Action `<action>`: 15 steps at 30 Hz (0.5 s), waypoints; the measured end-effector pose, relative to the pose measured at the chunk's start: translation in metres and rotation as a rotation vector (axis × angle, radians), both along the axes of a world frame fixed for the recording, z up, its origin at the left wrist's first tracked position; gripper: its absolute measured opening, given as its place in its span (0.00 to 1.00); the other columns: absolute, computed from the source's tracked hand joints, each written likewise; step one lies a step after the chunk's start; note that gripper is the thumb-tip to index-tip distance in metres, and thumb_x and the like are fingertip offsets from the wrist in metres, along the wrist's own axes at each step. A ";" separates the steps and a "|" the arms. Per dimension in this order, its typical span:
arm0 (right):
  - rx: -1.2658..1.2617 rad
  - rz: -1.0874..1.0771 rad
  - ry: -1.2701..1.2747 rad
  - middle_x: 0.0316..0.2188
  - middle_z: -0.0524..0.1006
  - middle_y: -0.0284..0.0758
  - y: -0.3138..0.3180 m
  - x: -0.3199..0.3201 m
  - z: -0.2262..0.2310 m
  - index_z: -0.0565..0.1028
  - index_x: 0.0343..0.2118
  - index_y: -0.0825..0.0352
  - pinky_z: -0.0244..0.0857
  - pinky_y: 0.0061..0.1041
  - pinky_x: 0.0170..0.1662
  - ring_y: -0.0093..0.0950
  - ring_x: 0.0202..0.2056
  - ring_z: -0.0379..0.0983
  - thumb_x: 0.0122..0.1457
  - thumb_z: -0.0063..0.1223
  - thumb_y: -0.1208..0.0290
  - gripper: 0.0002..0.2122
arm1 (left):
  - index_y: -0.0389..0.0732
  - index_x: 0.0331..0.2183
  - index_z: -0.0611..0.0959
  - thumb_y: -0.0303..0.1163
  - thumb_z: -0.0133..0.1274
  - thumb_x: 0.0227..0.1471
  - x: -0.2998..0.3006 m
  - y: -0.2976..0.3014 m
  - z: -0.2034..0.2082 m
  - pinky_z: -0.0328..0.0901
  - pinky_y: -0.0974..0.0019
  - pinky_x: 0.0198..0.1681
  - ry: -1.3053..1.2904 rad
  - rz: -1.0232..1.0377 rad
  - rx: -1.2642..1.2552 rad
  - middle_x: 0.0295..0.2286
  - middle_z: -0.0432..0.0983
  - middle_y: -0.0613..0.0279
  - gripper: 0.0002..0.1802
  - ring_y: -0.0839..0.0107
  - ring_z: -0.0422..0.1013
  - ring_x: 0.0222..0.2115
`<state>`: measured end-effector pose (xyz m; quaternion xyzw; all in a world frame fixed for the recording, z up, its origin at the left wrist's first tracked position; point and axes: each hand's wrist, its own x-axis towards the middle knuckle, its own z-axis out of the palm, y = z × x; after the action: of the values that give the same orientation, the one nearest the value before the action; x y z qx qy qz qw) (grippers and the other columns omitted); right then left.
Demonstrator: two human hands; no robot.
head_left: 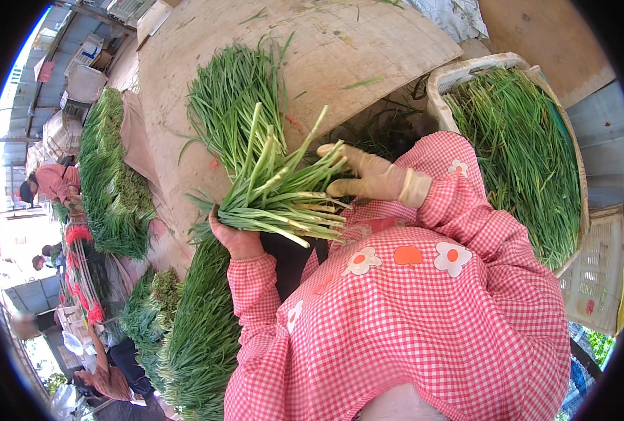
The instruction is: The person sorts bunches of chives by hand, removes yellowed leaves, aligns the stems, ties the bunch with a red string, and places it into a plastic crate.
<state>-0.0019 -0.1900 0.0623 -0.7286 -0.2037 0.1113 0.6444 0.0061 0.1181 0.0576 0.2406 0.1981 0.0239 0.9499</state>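
My bare left hand (236,236) is closed round a loose bunch of garlic chives (280,203), held above the wooden board. Their pale stalk ends fan out to the right, uneven in length. Beside those ends, my right hand (368,175) wears a cream glove; its fingers and thumb are spread apart and its tips are at the outermost stalks. Whether it touches them, I cannot tell. Behind the bunch lies another pile of chives (231,98) on the board (368,42), its leaf tips pointing away from me.
A white plastic crate (435,95) at the right is full of chives. Large stacks of chives (203,330) line the left side. Red ties (95,312) hang further left. Other people (52,179) work at the far left. A pale crate (596,270) stands at the right edge.
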 end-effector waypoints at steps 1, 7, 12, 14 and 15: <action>0.069 0.055 0.087 0.44 0.71 0.45 0.007 -0.004 0.001 0.62 0.52 0.67 0.60 0.28 0.50 0.32 0.45 0.68 0.52 0.56 0.60 0.27 | 0.36 0.32 0.78 0.40 0.42 0.47 0.000 0.001 -0.005 0.64 0.47 0.44 0.001 0.004 0.011 0.34 0.76 0.49 0.18 0.51 0.71 0.36; 0.049 -0.047 0.112 0.26 0.77 0.34 -0.003 -0.007 0.018 0.73 0.35 0.69 0.65 0.22 0.33 0.24 0.28 0.72 0.55 0.47 0.69 0.09 | 0.39 0.25 0.76 0.39 0.41 0.49 -0.003 -0.012 0.014 0.66 0.50 0.40 0.043 0.101 0.024 0.27 0.76 0.53 0.14 0.55 0.71 0.31; -0.181 -0.488 0.112 0.26 0.77 0.37 -0.070 0.005 -0.004 0.73 0.35 0.68 0.66 0.23 0.32 0.27 0.29 0.74 0.57 0.44 0.67 0.10 | 0.41 0.22 0.75 0.38 0.43 0.47 0.005 -0.014 0.006 0.66 0.52 0.37 0.114 0.126 -0.013 0.24 0.75 0.59 0.12 0.58 0.71 0.28; -0.713 -0.497 0.074 0.29 0.77 0.39 -0.096 0.014 0.023 0.71 0.40 0.68 0.66 0.28 0.36 0.32 0.32 0.74 0.56 0.45 0.69 0.11 | 0.41 0.21 0.74 0.37 0.42 0.47 0.006 -0.005 -0.001 0.66 0.52 0.37 0.045 0.146 -0.009 0.22 0.74 0.60 0.12 0.59 0.71 0.27; -0.757 -0.455 0.003 0.32 0.76 0.41 -0.102 0.010 0.023 0.70 0.42 0.68 0.66 0.30 0.38 0.35 0.34 0.73 0.54 0.47 0.70 0.13 | 0.42 0.21 0.74 0.37 0.42 0.47 0.006 -0.005 0.000 0.66 0.52 0.37 0.063 0.170 -0.013 0.22 0.74 0.60 0.11 0.59 0.70 0.27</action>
<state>0.0083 -0.2925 0.0849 -0.9395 0.0182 0.0344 0.3404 0.0122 0.1131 0.0579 0.2173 0.2476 0.0955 0.9393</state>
